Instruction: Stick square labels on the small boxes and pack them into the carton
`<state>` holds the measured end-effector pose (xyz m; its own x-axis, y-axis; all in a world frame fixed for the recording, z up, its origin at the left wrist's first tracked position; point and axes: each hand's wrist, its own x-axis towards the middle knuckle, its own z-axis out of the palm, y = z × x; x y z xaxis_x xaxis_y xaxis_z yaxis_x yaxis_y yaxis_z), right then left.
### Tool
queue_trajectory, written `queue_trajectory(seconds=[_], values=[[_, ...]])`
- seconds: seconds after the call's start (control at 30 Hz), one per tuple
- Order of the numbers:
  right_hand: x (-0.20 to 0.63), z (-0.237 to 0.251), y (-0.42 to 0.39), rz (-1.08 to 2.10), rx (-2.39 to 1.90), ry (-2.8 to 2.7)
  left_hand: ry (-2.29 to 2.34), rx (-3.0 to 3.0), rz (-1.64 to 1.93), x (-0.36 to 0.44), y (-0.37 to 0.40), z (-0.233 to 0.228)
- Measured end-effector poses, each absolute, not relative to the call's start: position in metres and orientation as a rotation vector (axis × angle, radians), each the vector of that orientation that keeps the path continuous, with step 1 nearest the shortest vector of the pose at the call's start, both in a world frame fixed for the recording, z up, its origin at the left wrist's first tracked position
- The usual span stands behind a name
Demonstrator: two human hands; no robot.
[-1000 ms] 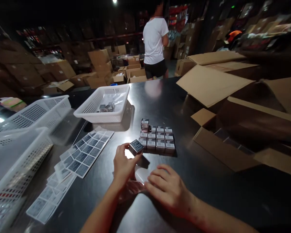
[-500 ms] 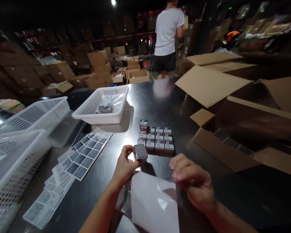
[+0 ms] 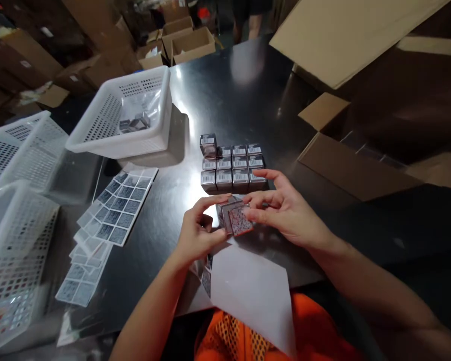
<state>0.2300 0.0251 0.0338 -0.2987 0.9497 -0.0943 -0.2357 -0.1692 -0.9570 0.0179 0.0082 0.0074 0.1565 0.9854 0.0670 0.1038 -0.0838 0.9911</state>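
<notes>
A small box [image 3: 221,216] with a shiny wrapped surface is gripped between the thumb and fingers of my left hand [image 3: 200,226]. My right hand [image 3: 285,208] pinches a square printed sticker [image 3: 240,221] at its right edge, and the sticker lies over or just in front of the box's near face; whether it is stuck down I cannot tell. Just beyond my hands, similar small boxes [image 3: 224,178] with barcode labels stand in rows, one box [image 3: 208,145] on top at the back left. Below my hands a white sheet [image 3: 251,293] overhangs the table edge.
Sheets of square stickers [image 3: 125,206] are fanned out on the dark table [image 3: 233,108] at left. A white basket [image 3: 116,150] holding a few small boxes stands behind them, with more baskets [image 3: 20,265] at far left. An open carton [image 3: 346,173] is at right.
My right hand has come left to the box and now holds a sticker at its face. The left hand keeps the box, now turned. My view has tilted down.
</notes>
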Motion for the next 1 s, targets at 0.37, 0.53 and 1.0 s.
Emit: queue_trajectory(seconds=[0.37, 0.53, 1.0], values=[[0.224, 0.0325, 0.0238, 1.598, -1.001, -1.12, 1.169, 1.533, 1.131, 0.0168, 0.0083, 0.0041], [0.2233, 0.0328, 0.0246, 1.605, -1.001, -1.12, 1.184, 1.518, 1.138, 0.0195, 0.0075, 0.0082], [0.2251, 0.0328, 0.024, 1.628, -1.02, -1.114, 1.15, 1.55, 1.167, 0.0174, 0.0081, 0.004]])
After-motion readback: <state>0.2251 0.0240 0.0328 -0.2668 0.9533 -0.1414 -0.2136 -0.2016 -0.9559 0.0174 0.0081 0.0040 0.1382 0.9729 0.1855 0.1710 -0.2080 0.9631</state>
